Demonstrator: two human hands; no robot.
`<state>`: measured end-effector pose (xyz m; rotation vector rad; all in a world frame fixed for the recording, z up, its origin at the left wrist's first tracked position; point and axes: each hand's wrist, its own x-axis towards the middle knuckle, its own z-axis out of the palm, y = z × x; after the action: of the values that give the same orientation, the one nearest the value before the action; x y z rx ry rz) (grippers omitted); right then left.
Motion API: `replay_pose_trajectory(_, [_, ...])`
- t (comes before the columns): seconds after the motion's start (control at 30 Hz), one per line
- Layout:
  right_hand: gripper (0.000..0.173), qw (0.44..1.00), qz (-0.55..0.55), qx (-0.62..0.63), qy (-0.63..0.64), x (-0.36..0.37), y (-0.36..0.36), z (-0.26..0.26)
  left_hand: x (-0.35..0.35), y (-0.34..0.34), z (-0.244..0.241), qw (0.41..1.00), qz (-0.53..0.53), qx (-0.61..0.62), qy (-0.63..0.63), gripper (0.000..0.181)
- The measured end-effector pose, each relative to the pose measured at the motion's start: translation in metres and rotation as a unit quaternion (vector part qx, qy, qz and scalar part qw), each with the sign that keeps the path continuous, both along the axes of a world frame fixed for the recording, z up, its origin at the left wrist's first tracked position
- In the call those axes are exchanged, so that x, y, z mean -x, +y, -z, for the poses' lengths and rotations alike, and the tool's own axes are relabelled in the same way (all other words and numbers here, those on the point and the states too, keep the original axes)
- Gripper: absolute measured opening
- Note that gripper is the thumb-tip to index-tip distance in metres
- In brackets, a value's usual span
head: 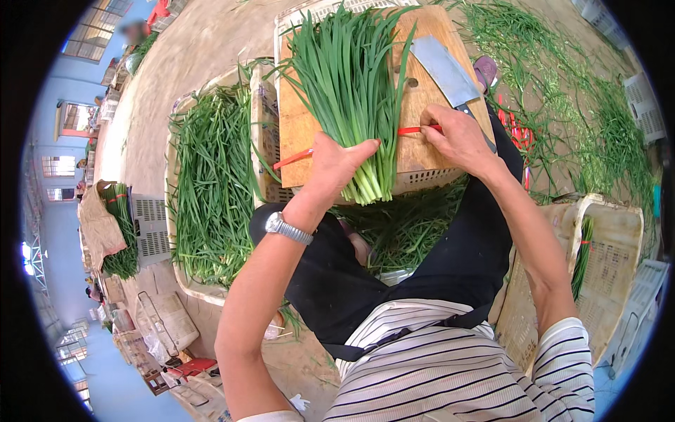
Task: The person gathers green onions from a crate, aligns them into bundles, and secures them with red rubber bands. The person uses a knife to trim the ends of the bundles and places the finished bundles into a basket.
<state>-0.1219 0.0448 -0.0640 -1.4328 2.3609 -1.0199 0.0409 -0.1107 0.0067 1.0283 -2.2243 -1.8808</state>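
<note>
A thick bunch of green garlic chives (348, 89) lies on a wooden cutting board (300, 121), its pale cut ends towards me. My left hand (340, 161) is closed around the bunch near those ends. A red tie strip (411, 130) runs beneath the chives, and its left end sticks out beyond my left hand. Between thumb and fingers, my right hand (453, 132) pinches the strip's right end. A cleaver (445, 71) rests on the board's right side, blade away from me, its dark handle partly behind my right hand.
A crate (176, 211) of loose chives stands left. The board sits on an upturned-looking plastic crate (430, 179). Several red strips (514, 129) lie by my right leg. Trimmings (569, 84) cover the floor at right. Another crate (611, 274) holds a tied bunch (582, 258).
</note>
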Motion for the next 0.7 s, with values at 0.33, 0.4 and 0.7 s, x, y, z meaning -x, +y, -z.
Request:
replay_pose_trajectory(0.33, [0.013, 0.903, -0.039, 0.131, -0.408, -0.007, -0.006, 0.007, -0.002, 0.001, 0.006, 0.999, -0.023, -0.020, 0.019, 0.073])
replay_pose_trajectory(0.4, [0.011, 0.926, -0.023, 0.112, -0.360, -0.015, 0.005, -0.005, -0.002, 0.002, 0.008, 1.000, -0.019, -0.011, 0.022, 0.072])
replay_pose_trajectory(0.7, [0.012, 0.950, -0.234, 0.185, 0.095, -0.014, -0.039, -0.056, 0.005, 0.001, 0.029, 0.987, -0.053, 0.092, 0.124, 0.030])
